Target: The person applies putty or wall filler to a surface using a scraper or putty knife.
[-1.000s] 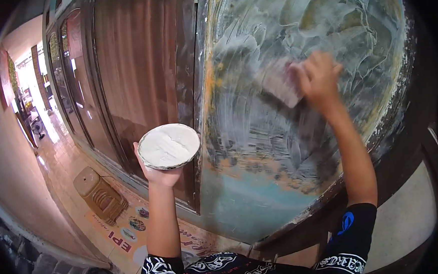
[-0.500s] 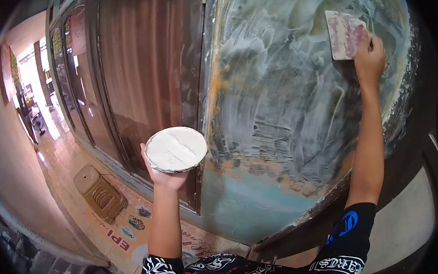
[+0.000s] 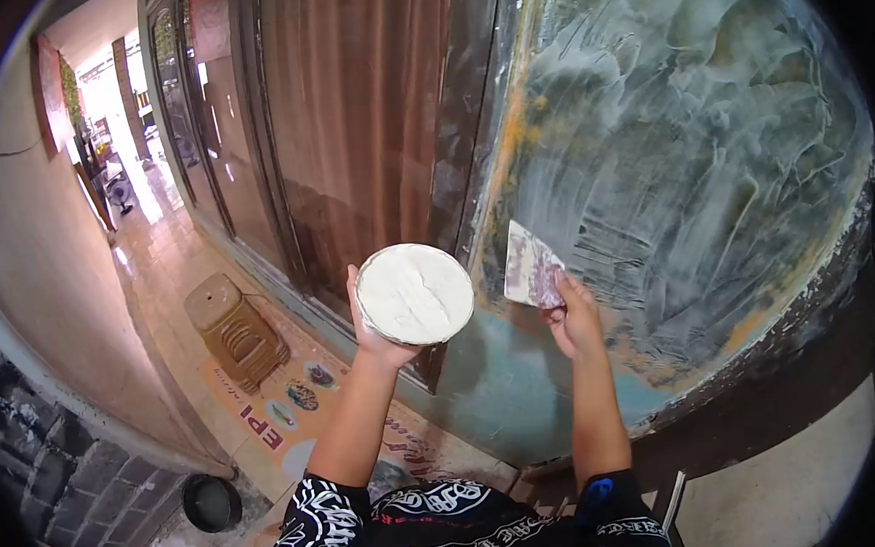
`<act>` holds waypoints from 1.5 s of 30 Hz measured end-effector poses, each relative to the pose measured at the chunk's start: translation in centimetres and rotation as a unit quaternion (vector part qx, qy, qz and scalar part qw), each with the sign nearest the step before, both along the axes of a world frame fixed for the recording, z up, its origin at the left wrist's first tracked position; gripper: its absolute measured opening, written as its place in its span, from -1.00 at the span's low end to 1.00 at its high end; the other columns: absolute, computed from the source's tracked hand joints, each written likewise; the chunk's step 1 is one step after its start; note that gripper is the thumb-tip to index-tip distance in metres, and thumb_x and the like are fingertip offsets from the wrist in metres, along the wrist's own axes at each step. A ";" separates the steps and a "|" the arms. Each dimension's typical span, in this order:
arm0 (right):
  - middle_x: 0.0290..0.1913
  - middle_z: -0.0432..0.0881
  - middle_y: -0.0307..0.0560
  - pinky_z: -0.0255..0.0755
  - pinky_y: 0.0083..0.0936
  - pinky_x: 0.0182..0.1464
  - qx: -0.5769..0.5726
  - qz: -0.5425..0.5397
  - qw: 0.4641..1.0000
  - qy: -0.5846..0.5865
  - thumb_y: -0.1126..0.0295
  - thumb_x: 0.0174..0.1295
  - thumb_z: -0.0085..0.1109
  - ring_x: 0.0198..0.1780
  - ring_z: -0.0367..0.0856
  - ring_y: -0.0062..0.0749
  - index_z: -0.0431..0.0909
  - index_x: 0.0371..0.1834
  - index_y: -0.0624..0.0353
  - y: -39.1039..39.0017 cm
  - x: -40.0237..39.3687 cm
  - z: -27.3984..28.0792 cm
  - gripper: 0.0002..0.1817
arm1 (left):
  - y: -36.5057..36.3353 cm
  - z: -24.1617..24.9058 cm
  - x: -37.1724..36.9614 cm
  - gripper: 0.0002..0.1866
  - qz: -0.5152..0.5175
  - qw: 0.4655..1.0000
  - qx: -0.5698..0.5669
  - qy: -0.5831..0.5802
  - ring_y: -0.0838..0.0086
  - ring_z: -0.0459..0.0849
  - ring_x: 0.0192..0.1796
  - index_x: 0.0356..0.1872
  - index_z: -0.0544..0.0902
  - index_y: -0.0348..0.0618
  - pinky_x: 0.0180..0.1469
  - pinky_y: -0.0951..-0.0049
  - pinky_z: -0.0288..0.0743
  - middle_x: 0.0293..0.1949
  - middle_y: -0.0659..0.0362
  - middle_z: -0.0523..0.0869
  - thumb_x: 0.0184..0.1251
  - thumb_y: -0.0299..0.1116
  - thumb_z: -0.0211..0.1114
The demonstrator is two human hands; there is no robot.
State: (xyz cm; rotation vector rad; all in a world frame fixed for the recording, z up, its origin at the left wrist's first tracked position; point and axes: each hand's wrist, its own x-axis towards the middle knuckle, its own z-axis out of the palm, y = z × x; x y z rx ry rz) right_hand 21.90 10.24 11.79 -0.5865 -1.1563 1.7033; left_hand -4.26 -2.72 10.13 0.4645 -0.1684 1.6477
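My left hand (image 3: pixel 382 342) grips a round container of white putty (image 3: pixel 415 293) from below and the left side, its open top facing me. The putty surface is smooth with a ridge across it. In my right hand (image 3: pixel 575 315) is a flat putty scraper (image 3: pixel 531 268), its pale blade smeared with reddish and white residue. The scraper is a short way right of the container, apart from it. Behind it stands the wall (image 3: pixel 691 158), coated in streaky white and grey filler, with bare blue-green paint (image 3: pixel 509 379) low down.
Left of the wall is a dark-framed glass door (image 3: pixel 359 128) with a brown curtain behind. A brown plastic stool (image 3: pixel 236 331) lies on a printed banner (image 3: pixel 276 414) on the floor. A black bucket (image 3: pixel 211 503) stands at lower left, near a block wall (image 3: pixel 69 477).
My right hand has drawn the scraper off the upper wall, down and left toward the container. The view has turned right to left slightly, so the container appears further right.
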 end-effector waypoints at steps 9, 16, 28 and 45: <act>-0.22 0.70 -0.31 0.38 -0.77 -0.41 -0.060 0.013 0.998 0.017 0.32 0.54 0.04 -0.40 0.56 -0.79 0.56 0.06 0.21 -6.8 -5.7 -4.2 -0.78 | -2.3 -4.8 -0.6 -0.11 0.006 0.997 -0.077 0.009 0.00 0.51 0.39 0.43 0.44 -0.16 0.45 -0.11 0.31 0.39 -0.03 0.52 0.43 0.43 -0.12; -0.13 0.74 -0.20 0.56 -0.61 -0.14 -0.050 0.000 0.999 0.017 0.32 0.53 0.07 -0.22 0.71 -0.63 0.57 0.02 0.24 -7.5 -8.1 -5.6 -0.78 | -3.3 -5.7 -0.7 -0.10 0.003 0.994 -0.110 0.013 0.01 0.52 0.38 0.43 0.43 -0.18 0.47 -0.08 0.30 0.39 -0.03 0.52 0.43 0.44 -0.15; -0.18 0.73 -0.20 0.48 -0.64 -0.07 -0.012 0.035 0.999 -0.034 0.41 0.46 0.18 -0.20 0.62 -0.68 0.62 -0.11 0.33 -7.1 -8.0 -6.0 -0.83 | -2.6 -6.9 1.2 -0.12 0.029 0.990 -0.135 0.022 -0.01 0.53 0.36 0.42 0.44 -0.19 0.45 -0.09 0.32 0.37 -0.08 0.53 0.46 0.41 -0.15; -0.22 0.78 -0.06 0.50 -0.66 -0.17 0.020 0.077 0.995 -0.065 0.41 0.50 0.13 -0.24 0.68 -0.63 0.55 0.00 0.36 -6.6 -1.9 -8.3 -0.79 | -4.3 -8.6 9.7 -0.08 0.098 0.984 -0.147 -0.021 -0.03 0.55 0.34 0.42 0.43 -0.21 0.42 -0.12 0.36 0.36 -0.10 0.53 0.43 0.45 -0.15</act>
